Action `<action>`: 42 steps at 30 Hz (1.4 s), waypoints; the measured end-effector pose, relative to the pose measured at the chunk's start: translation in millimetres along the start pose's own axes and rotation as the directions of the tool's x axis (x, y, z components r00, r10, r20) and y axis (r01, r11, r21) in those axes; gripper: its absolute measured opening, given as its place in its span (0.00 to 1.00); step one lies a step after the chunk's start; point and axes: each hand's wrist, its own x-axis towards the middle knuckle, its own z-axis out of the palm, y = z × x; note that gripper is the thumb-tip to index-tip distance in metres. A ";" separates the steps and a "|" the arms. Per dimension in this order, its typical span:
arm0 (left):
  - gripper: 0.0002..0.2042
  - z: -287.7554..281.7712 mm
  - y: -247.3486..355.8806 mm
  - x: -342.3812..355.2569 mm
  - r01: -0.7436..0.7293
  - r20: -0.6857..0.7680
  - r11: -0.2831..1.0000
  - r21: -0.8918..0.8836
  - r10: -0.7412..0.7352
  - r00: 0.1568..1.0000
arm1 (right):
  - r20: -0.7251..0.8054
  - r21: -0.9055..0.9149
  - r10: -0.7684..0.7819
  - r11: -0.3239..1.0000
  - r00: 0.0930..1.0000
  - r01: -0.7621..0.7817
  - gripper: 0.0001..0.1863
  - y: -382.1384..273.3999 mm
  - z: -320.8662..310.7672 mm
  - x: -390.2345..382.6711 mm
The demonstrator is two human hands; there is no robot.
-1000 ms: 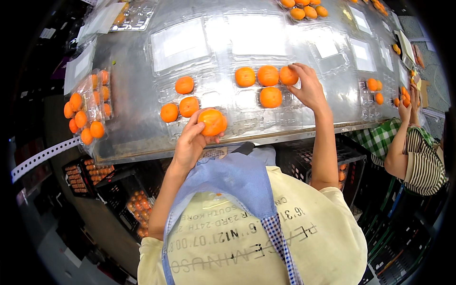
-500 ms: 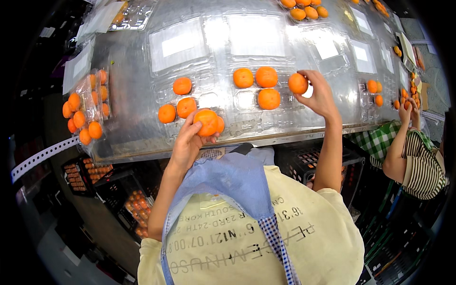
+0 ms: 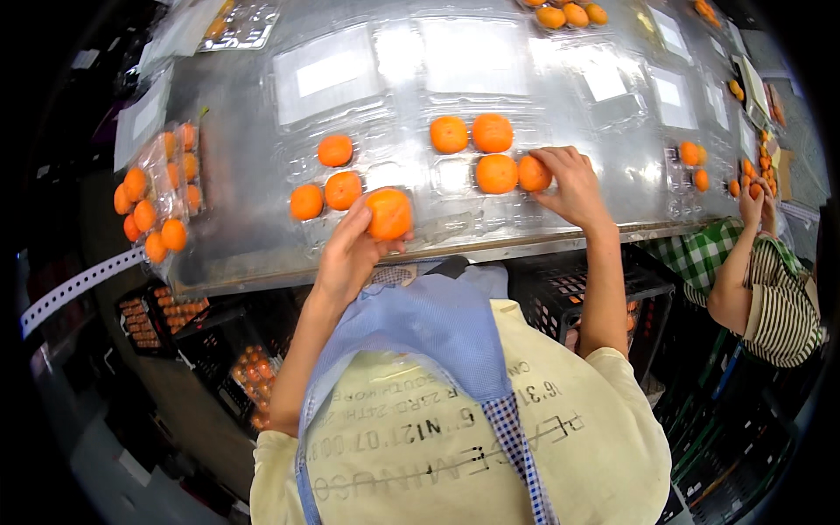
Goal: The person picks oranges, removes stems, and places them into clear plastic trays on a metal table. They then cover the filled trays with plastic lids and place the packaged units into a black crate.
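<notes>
My left hand [image 3: 350, 254] is closed around a mandarin [image 3: 388, 214] at the table's near edge, beside a clear plastic clamshell [image 3: 302, 234] with several orange mandarins [image 3: 342, 190] in it. Right of that, my right hand [image 3: 567, 185] grips another mandarin [image 3: 535, 173] with thumb and fingers. This fruit sits low at the right side of a second clear clamshell [image 3: 451, 179], next to a mandarin [image 3: 497, 174] in its near row. Two more mandarins [image 3: 493, 133] lie in the far row. Whether a second fruit is under my left fingers is hidden.
A filled clamshell [image 3: 157, 197] stands at the left of the metal table [image 3: 236, 166]. Lids with white labels [image 3: 332, 74] lie behind the open packs. Black crates [image 3: 647, 306] stand below the edge. At right, a co-worker's hands [image 3: 757, 203] hold fruit.
My right hand has moved left and toward me, bringing its mandarin down beside the others in the clamshell. My left hand has shifted slightly, and its second fruit no longer shows.
</notes>
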 end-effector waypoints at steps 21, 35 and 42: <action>0.27 13.8 -6.7 -12.4 -0.359 0.081 0.711 0.605 0.394 0.916 | 0.160 0.980 -0.074 0.135 0.984 -0.149 0.32 -145.1 40.5 16.3; 0.14 14.4 -2.1 -16.5 -0.218 -0.065 0.834 0.507 0.289 0.955 | 0.167 0.287 -0.205 -0.926 0.964 -0.247 0.35 -109.8 62.1 -0.8; 0.12 12.5 -2.2 -15.0 -0.221 -0.033 0.813 0.538 0.282 0.959 | 0.084 0.767 -0.137 -0.623 0.987 -0.152 0.41 -106.8 51.1 -6.4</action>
